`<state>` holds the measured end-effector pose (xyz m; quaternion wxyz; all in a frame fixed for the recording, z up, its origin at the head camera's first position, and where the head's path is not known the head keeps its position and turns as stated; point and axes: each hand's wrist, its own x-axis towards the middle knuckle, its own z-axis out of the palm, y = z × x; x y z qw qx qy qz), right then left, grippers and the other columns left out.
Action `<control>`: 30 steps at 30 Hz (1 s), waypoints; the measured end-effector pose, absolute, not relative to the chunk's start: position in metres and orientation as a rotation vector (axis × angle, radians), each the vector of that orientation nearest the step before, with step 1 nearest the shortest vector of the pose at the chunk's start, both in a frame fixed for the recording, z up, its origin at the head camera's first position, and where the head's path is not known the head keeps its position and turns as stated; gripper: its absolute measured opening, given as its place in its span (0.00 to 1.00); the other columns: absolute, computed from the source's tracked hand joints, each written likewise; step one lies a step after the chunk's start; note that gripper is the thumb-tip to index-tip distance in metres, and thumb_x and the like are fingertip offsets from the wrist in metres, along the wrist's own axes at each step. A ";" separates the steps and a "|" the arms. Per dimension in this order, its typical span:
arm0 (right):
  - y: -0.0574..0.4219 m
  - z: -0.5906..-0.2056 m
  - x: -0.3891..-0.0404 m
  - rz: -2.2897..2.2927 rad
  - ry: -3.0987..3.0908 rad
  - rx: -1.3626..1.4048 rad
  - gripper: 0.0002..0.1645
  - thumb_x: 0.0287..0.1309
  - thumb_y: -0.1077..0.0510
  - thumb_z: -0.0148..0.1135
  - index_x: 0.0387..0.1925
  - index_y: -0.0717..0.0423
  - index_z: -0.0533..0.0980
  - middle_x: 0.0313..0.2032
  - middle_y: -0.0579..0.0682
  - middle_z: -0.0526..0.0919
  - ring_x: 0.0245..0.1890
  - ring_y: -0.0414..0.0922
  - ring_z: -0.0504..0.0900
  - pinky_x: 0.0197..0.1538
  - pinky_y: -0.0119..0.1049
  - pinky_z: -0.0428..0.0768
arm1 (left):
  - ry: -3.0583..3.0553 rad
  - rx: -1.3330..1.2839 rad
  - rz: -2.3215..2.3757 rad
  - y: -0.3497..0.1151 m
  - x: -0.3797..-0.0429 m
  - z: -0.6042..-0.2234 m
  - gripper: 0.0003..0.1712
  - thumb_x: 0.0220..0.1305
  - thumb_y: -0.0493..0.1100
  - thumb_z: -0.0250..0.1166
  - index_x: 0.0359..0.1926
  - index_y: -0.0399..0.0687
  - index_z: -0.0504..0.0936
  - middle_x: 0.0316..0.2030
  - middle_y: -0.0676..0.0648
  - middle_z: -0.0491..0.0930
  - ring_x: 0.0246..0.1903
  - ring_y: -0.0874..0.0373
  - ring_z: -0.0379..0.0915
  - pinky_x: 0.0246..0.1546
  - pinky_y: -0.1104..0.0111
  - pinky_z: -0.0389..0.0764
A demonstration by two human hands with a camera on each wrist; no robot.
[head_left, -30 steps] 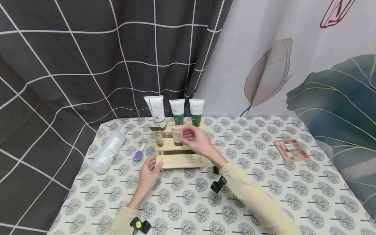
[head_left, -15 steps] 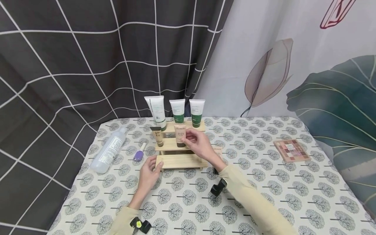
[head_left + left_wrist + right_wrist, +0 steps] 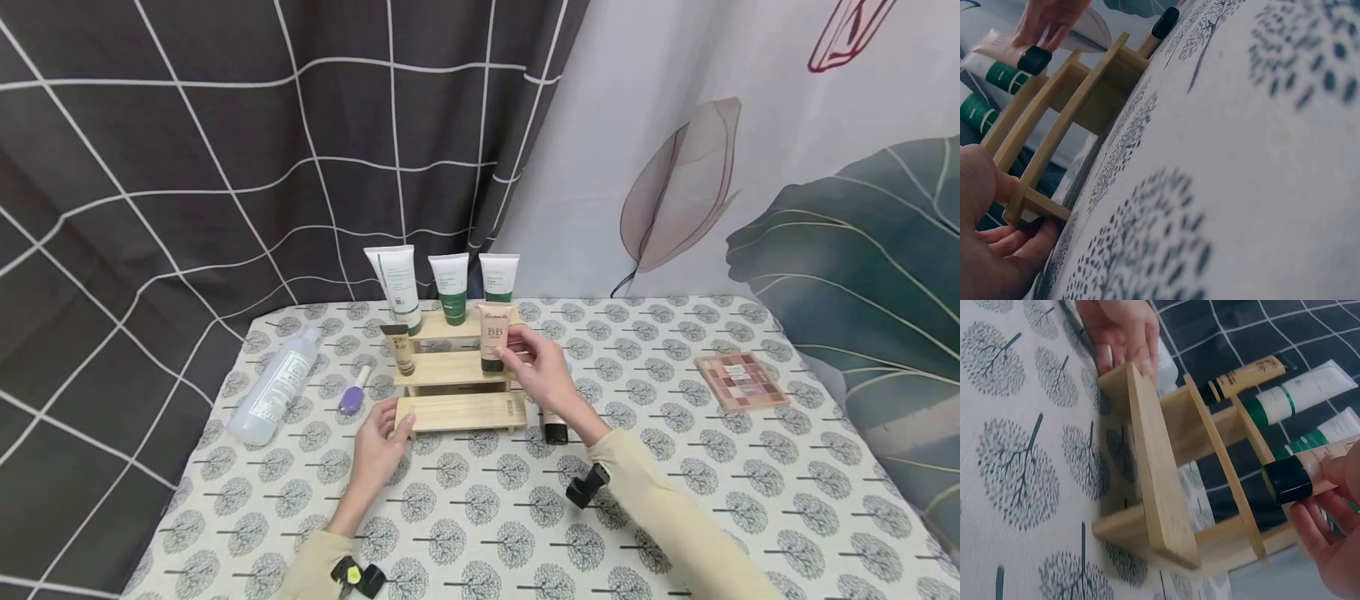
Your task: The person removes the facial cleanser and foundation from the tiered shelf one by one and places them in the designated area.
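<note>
Head view: the tree-patterned cloth [image 3: 431, 542] fills the lower frame; at centre is a three-tier wooden stand [image 3: 461, 411]. Lower centre, the left hand [image 3: 377, 447] grips its left end. Just right of centre, the right hand [image 3: 545, 370] pinches the pink BB tube [image 3: 493, 332], cap down, near the middle tier's right end.

The right hand [image 3: 542, 371] pinched a small pink tube [image 3: 494, 333] by the right end of the middle step of a wooden stand [image 3: 461, 412]. The left hand [image 3: 380, 446] held the low step's left end. A little gold tube [image 3: 399, 350] stood on the middle step, and three white and green tubes [image 3: 452, 287] stood on top. A purple bottle [image 3: 352, 399] and a big clear bottle [image 3: 272, 392] lay left on the tabletop [image 3: 420, 546].
</note>
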<state>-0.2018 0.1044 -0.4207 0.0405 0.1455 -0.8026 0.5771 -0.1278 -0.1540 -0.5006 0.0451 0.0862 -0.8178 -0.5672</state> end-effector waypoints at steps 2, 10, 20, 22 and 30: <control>0.110 -0.421 -0.202 1.758 -2.451 0.427 0.19 0.64 0.63 0.65 0.56 0.64 0.77 0.48 0.63 0.85 0.47 0.55 0.86 0.51 0.30 0.87 | -2.492 0.265 -1.735 -0.154 -0.128 -0.501 0.29 0.70 0.40 0.64 0.67 0.33 0.69 0.58 0.33 0.80 0.56 0.41 0.80 0.65 0.51 0.78; 0.140 -0.421 -0.199 1.760 -2.429 0.344 0.19 0.66 0.63 0.64 0.57 0.64 0.76 0.49 0.64 0.85 0.48 0.56 0.84 0.49 0.23 0.85 | -2.496 0.281 -1.762 -0.154 -0.128 -0.501 0.29 0.71 0.39 0.63 0.68 0.34 0.68 0.58 0.33 0.79 0.56 0.42 0.80 0.64 0.53 0.79; 0.181 -0.429 -0.194 1.692 -2.510 0.155 0.22 0.68 0.60 0.63 0.60 0.66 0.74 0.50 0.64 0.83 0.43 0.41 0.81 0.46 0.20 0.82 | -2.495 0.278 -1.771 -0.153 -0.128 -0.502 0.29 0.71 0.39 0.63 0.68 0.34 0.69 0.58 0.34 0.80 0.56 0.43 0.80 0.61 0.57 0.82; 0.190 -0.430 -0.193 1.684 -2.528 0.135 0.23 0.68 0.60 0.62 0.60 0.66 0.73 0.50 0.64 0.82 0.41 0.38 0.81 0.46 0.22 0.84 | -2.494 0.284 -1.769 -0.153 -0.128 -0.501 0.29 0.71 0.40 0.63 0.68 0.35 0.69 0.58 0.34 0.80 0.56 0.43 0.80 0.61 0.57 0.82; 0.220 -0.437 -0.184 1.643 -2.607 0.094 0.26 0.69 0.59 0.62 0.63 0.67 0.69 0.50 0.65 0.82 0.40 0.35 0.81 0.46 0.19 0.82 | -2.504 0.290 -1.754 -0.153 -0.128 -0.501 0.28 0.70 0.40 0.63 0.68 0.36 0.69 0.59 0.34 0.80 0.56 0.43 0.80 0.63 0.55 0.81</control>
